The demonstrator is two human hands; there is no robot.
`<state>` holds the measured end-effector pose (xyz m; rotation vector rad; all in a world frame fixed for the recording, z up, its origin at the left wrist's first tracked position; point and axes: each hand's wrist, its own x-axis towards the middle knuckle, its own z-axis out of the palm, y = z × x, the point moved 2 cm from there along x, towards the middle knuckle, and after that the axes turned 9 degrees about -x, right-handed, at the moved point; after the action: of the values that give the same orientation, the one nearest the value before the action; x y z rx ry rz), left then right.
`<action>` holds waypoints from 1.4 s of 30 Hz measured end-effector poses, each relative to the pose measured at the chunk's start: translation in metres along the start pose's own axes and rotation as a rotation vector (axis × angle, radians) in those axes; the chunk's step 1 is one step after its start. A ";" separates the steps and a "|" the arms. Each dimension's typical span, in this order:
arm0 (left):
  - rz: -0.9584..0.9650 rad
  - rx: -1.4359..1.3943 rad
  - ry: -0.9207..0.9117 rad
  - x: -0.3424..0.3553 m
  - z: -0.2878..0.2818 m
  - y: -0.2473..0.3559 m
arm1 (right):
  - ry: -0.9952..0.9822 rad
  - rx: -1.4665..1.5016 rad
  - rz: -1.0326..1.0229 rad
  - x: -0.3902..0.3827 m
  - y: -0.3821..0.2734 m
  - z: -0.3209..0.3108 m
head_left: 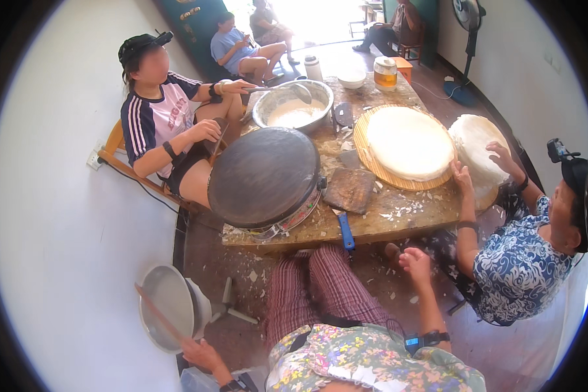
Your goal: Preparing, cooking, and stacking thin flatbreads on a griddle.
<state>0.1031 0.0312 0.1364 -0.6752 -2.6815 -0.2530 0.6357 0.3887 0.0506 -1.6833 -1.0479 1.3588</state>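
My left hand is closed round the end of a long, flat brown wooden strip. The strip slants across a grey basin low on my left. In front of the table edge, to the right of my knees, my right hand is raised with loosely bent fingers, and I see nothing in it. A blue-handled scraper juts over the table edge near it. Ahead of me sits a large round black griddle, its top bare. Beside the griddle lies a worn brown square board.
On the wooden table, strewn with white flakes, a co-worker at left ladles from a metal basin of batter. At right, another's hands touch a stack of thin white rounds and a second stack. A fan stands behind.
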 end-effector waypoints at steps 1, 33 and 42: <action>-0.103 0.011 0.035 0.001 0.004 -0.015 | -0.034 -0.030 -0.006 -0.004 0.000 0.004; 0.255 -1.576 -0.733 -0.046 -0.051 0.235 | -1.052 0.128 -0.392 -0.155 -0.137 0.243; 0.505 -0.712 -0.046 0.035 0.004 0.160 | -0.154 -0.392 -0.522 -0.068 -0.167 0.137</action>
<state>0.1509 0.1858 0.1597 -1.5337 -2.3142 -1.0713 0.4682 0.4010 0.2029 -1.4250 -1.7881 0.9906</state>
